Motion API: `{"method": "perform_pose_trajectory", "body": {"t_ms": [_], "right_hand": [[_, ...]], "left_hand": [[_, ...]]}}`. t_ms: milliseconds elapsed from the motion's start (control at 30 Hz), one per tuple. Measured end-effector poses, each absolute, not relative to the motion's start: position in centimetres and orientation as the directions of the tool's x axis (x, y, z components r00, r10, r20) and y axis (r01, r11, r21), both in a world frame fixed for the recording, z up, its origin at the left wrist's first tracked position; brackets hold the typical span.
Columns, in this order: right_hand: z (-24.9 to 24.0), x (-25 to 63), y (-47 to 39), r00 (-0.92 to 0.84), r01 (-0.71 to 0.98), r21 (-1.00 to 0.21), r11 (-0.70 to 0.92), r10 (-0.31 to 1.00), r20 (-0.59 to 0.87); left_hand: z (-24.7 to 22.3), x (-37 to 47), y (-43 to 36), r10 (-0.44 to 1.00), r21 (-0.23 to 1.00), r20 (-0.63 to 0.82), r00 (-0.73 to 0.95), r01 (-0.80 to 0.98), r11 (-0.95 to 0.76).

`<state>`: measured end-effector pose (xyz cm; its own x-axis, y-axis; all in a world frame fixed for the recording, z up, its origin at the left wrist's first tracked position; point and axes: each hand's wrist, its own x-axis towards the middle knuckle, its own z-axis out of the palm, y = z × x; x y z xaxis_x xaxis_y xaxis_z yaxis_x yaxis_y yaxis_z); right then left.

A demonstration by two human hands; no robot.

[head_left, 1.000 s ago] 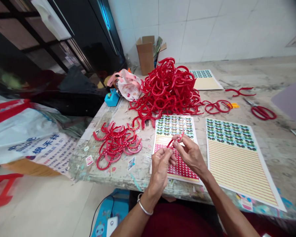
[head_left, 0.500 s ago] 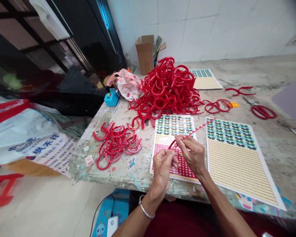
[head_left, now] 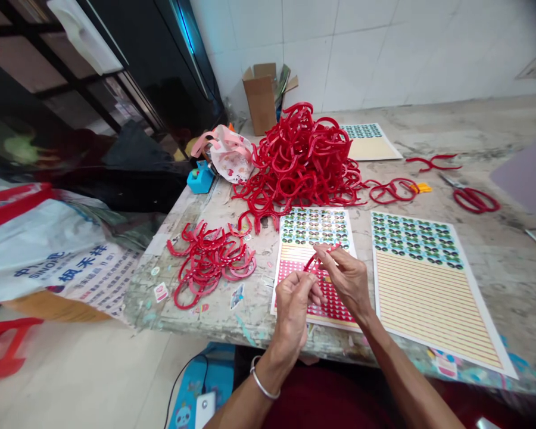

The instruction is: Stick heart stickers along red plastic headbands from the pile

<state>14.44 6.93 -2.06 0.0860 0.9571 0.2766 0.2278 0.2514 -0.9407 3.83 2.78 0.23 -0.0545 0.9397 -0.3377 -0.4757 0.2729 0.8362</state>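
Red, slim and curved, the band (head_left: 309, 262) sits right between the two hands, over the patterned sheet (head_left: 288, 271)! The left hand (head_left: 295, 301) has its lower end nipped between thumb and fingers, the arc rising out of that pinch. Up top, the right hand (head_left: 345, 279) pinches with thumb and forefinger at the upper end, and a bit of red pokes out past those fingertips. Just right lies a second sheet (head_left: 435, 304), striped below. Off left, a small pile of red bands (head_left: 214, 262); behind, a towering red heap (head_left: 306, 158); far right, red-handled scissors (head_left: 476, 201).
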Motion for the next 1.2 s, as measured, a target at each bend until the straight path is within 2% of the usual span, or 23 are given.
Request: {"method": "perform_pose_trajectory", "body": {"t_ms": [200, 367, 533, 633, 733, 833, 1067, 1200], "right_hand": [[-1.8, 14.7, 7.2, 0.082, 0.063, -0.992, 0.11, 0.99, 0.115], [-1.8, 15.0, 7.4, 0.062, 0.051, -0.997, 0.049, 0.997, 0.052], [-2.0, 15.3, 7.5, 0.056, 0.059, -0.997, 0.045, 0.997, 0.048], [-1.8, 15.5, 7.5, 0.05, 0.216, -0.963, 0.161, 0.983, 0.175], [-1.3, 15.7, 7.4, 0.012, 0.442, -0.821, 0.361, 0.913, 0.408], [-0.9, 15.8, 7.3, -0.022, 0.532, -0.709, 0.463, 0.845, 0.535], [-0.5, 15.4, 6.8, 0.019, 0.569, -0.658, 0.494, 0.791, 0.611], [-0.3, 15.3, 6.7, 0.043, 0.549, -0.695, 0.464, 0.814, 0.579]], "left_hand": [[0.0, 3.6, 2.8, 0.925, 0.803, -0.379, -0.037, -0.509, 0.309], [0.0, 3.6, 2.8, 0.917, 0.791, -0.397, -0.024, -0.516, 0.329], [0.2, 3.5, 2.8, 0.923, 0.804, -0.386, -0.012, -0.495, 0.33], [0.0, 3.3, 2.7, 0.926, 0.843, -0.376, -0.036, -0.427, 0.326], [-0.2, 3.0, 2.6, 0.939, 0.892, -0.338, -0.066, -0.339, 0.298], [-0.1, 2.9, 2.6, 0.951, 0.92, -0.301, -0.067, -0.282, 0.272], [-0.1, 3.1, 2.6, 0.952, 0.927, -0.295, -0.081, -0.266, 0.265], [-0.1, 3.1, 2.5, 0.954, 0.913, -0.292, -0.075, -0.318, 0.254]]}}
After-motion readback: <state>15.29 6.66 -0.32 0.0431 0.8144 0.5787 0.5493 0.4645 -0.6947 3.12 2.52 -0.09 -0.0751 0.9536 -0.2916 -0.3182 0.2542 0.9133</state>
